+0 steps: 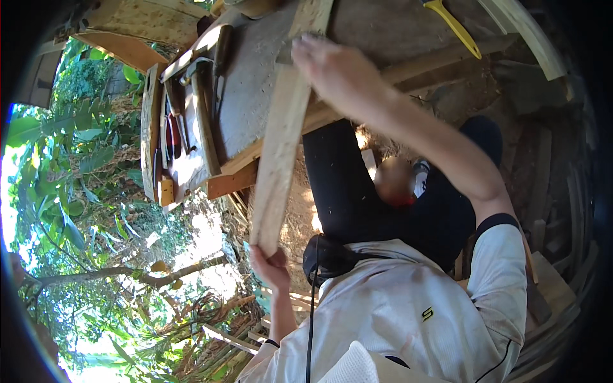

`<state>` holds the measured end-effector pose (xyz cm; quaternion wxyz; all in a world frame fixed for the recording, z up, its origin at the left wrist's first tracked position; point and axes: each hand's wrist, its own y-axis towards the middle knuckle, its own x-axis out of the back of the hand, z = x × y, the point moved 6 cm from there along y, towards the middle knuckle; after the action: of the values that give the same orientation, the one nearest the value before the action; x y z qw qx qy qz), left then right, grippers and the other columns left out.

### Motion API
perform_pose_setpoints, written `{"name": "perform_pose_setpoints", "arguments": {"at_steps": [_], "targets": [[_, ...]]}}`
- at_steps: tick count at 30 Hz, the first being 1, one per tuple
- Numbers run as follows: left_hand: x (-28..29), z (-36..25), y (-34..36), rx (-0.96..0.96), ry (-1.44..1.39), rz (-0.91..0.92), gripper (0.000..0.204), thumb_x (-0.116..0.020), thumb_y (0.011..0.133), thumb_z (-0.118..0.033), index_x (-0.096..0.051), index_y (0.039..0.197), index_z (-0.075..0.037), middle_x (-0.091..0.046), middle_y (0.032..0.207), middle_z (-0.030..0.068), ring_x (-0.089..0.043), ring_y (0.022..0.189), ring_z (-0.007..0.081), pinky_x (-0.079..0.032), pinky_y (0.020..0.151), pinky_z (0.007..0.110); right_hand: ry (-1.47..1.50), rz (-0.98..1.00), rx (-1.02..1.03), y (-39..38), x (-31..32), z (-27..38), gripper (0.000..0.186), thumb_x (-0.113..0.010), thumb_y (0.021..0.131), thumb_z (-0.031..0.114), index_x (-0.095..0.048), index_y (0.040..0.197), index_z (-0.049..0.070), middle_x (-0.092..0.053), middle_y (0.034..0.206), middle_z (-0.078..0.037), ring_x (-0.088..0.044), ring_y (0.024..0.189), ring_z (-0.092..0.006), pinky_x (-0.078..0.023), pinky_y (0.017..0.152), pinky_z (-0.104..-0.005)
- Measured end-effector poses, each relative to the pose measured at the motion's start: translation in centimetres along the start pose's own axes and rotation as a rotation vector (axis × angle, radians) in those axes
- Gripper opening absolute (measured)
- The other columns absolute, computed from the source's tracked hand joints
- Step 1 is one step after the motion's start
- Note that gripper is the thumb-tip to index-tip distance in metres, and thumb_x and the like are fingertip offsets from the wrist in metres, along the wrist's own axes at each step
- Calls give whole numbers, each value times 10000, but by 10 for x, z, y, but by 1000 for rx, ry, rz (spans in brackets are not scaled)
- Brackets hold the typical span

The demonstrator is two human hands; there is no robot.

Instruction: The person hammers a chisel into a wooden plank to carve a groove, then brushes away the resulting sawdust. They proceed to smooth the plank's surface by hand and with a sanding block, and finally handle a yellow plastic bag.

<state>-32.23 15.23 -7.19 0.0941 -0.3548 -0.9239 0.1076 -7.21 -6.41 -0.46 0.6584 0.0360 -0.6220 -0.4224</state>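
A long, pale wooden board (281, 137) runs from the far side of the workbench, over its near edge and down toward me. My left hand (272, 268) is closed around the board's near end, beyond the bench. My right hand (335, 70) is on the board's upper part, above the bench top, with its fingers bent and pressed together. A small greyish-brown flat piece (284, 52) shows beside those fingertips, across the board. Blur and the hand itself hide what it is.
On the left of the workbench (255, 96) lie a hammer (203, 121), red-handled pliers (172, 136) and other hand tools. A yellow-handled tool (456, 29) lies at the far right. Wooden planks (543, 159) stand at the right, and a tree branch (137, 276) reaches in from the left.
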Motion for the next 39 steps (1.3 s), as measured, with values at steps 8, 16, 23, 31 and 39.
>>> {"name": "perform_pose_setpoints", "arguments": {"at_steps": [8, 16, 23, 31, 39], "targets": [[-74, -1, 0, 74, -180, 275, 413, -509, 1055, -385, -387, 717, -183, -332, 544, -56, -308, 413, 71, -223, 374, 252, 132, -15, -13, -5, 26, -14, 149, -590, 906, 60, -654, 983, -50, -695, 940, -138, -698, 946, -259, -567, 953, -345], [-123, -10, -6, 95, -181, 400, 377, -535, 1040, -348, -375, 744, -177, -258, 572, -58, -291, 448, 77, -214, 402, 256, 30, 80, 58, -29, 26, 20, 341, -601, 905, 93, -643, 1203, -68, -680, 1201, -224, -640, 1196, -297, -511, 1061, -369], [-120, -1, -5, 68, -178, 452, 419, -521, 1045, -356, -335, 717, -175, -252, 534, -50, -290, 426, 80, -198, 392, 253, 115, 50, 41, -36, 32, 54, 365, -611, 882, 28, -602, 1230, -84, -659, 1237, -228, -639, 1194, -318, -519, 1052, -365], [-77, 9, -10, 106, -139, 223, 421, -526, 1046, -324, -352, 696, -167, -316, 553, -62, -331, 414, 68, -240, 380, 236, -274, 105, 136, -13, 11, 27, 340, -629, 902, 32, -630, 1234, -42, -634, 1296, -205, -611, 1240, -292, -513, 1077, -343], [-24, 2, 10, -71, -88, 163, 359, -514, 1008, -419, -464, 790, -138, -346, 536, -60, -314, 366, 62, -254, 329, 244, -42, 295, -310, 17, 23, -77, 124, -579, 925, -22, -634, 1029, -61, -671, 1001, -179, -692, 949, -287, -626, 854, -313]]}}
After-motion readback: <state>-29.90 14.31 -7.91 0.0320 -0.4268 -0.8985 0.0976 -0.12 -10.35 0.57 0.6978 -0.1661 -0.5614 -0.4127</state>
